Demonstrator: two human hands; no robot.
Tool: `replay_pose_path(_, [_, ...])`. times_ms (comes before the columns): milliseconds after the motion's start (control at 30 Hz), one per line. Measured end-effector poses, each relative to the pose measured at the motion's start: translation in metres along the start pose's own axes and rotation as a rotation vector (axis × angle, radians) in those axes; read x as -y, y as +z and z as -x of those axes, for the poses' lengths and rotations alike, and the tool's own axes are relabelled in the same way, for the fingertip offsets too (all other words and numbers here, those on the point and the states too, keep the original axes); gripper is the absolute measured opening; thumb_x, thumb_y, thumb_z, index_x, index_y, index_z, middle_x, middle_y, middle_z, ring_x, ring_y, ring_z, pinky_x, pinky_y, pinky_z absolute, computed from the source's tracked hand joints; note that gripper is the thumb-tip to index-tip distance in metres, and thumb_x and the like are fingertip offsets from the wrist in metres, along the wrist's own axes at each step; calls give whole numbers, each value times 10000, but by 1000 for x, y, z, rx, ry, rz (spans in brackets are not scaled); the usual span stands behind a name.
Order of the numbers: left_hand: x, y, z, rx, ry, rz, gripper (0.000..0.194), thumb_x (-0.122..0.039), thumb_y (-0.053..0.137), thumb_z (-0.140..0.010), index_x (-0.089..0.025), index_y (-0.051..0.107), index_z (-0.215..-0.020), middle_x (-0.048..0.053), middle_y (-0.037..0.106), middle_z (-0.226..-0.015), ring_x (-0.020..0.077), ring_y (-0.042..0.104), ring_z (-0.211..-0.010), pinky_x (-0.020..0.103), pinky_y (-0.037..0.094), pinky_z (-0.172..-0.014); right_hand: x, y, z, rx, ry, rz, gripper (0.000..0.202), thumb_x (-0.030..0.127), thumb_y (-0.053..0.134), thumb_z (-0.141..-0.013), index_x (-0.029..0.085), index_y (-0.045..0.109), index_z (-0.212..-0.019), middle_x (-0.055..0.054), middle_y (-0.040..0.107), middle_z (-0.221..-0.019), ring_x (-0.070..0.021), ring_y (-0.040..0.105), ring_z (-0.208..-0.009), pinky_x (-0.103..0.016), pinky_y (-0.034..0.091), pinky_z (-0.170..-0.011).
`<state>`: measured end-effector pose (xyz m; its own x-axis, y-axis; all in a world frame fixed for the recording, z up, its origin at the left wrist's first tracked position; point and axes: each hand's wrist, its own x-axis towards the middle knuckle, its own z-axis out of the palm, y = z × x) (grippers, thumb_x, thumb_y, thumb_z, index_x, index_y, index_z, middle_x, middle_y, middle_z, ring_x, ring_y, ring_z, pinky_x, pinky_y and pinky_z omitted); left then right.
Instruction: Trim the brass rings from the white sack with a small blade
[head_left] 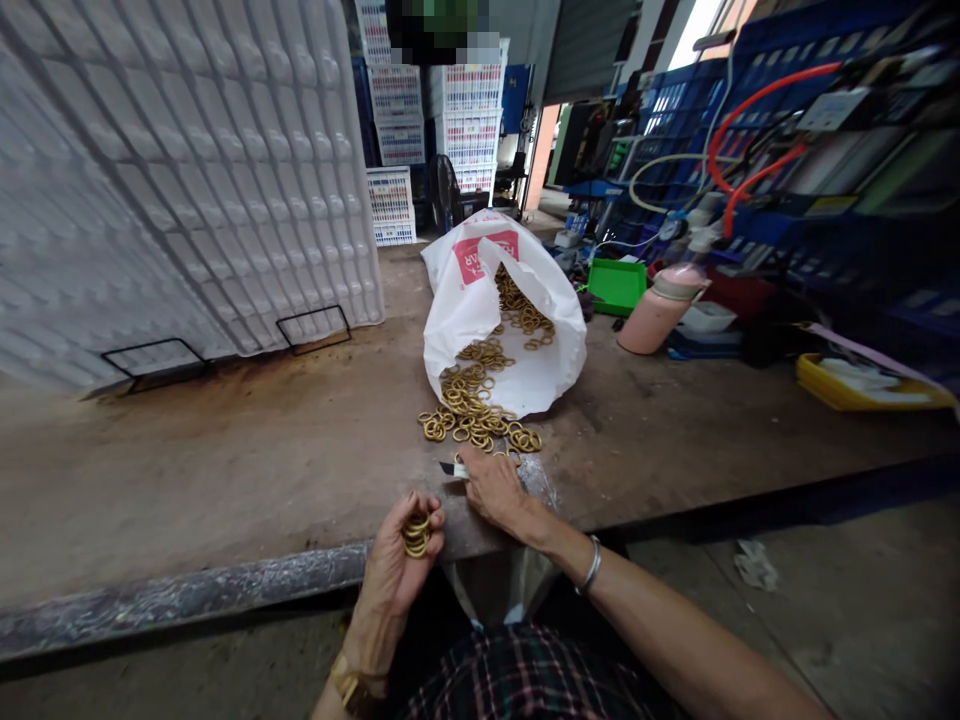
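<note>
My left hand [391,565] is curled palm-up around several brass rings [417,537] above the table's front edge. To its right, my right hand [493,488] is closed on a small knife [452,469] with a dark pointed blade and a white part beside the fingers; the rest of it is hidden in the grip. The fingers of that hand reach the near edge of a pile of brass rings [480,415]. This pile spills out of a white plastic bag [547,375] with red print, which lies on its side with its mouth towards me. More rings lie inside.
Stacked white ribbed trays [247,180] stand at left behind black wire frames [313,328]. A pink bottle [651,318], a green tray [616,286] and a yellow tray [862,385] are at right. White crates [469,120] rise behind. The brown table [315,450] has a film-wrapped front edge.
</note>
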<state>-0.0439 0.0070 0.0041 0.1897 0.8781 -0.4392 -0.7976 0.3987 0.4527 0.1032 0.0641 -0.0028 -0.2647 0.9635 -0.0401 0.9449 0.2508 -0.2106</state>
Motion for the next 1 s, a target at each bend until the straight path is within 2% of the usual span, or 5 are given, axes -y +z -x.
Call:
replay_pose_path(167, [2, 2, -3, -11, 97, -203, 285, -281, 744, -625, -140, 529, -748, 10, 556, -712, 101, 533, -597, 142, 352, -389, -6, 0, 7, -7, -48, -120, 207, 143, 419, -773, 170, 514, -955, -63, 632, -803, -179, 563, -691, -267, 290, -583])
replay_pose_path(333, [5, 2, -10, -66, 303, -624, 389, -396, 650, -701, -150, 517, -972, -27, 523, -627, 82, 470, -486, 151, 356, -365, -8, -16, 10, 6, -119, -504, 166, 252, 412, -840, 165, 496, -727, 0, 520, -655, -116, 448, -611, -226, 284, -564])
replay_pose_path(467, [6, 5, -13, -68, 299, -897, 447, -464, 564, -733, -124, 530, -1020, -43, 492, -549, 67, 401, -396, 156, 324, -346, -6, -28, 15, 92, -180, -820, 215, 307, 420, -833, 158, 485, -692, 33, 450, -619, -96, 390, -598, -207, 285, -553])
replay_pose_path(633, [7, 8, -11, -53, 301, -947, 359, -497, 542, -740, -141, 552, -784, -42, 473, -523, 60, 394, -395, 155, 318, -370, -3, -24, 19, 184, -95, -1051, 176, 303, 441, -793, 160, 481, -698, 56, 415, -576, -77, 352, -540, -192, 280, -519])
replay_pose_path(1000, [12, 5, -6, -70, 358, -965, 334, -478, 543, -763, -144, 545, -774, -30, 473, -522, 67, 400, -408, 156, 325, -378, 5, -9, 18, 215, 25, -1144, 276, 354, 409, -814, 168, 445, -614, 60, 419, -491, -60, 321, -435, -181, 247, -441])
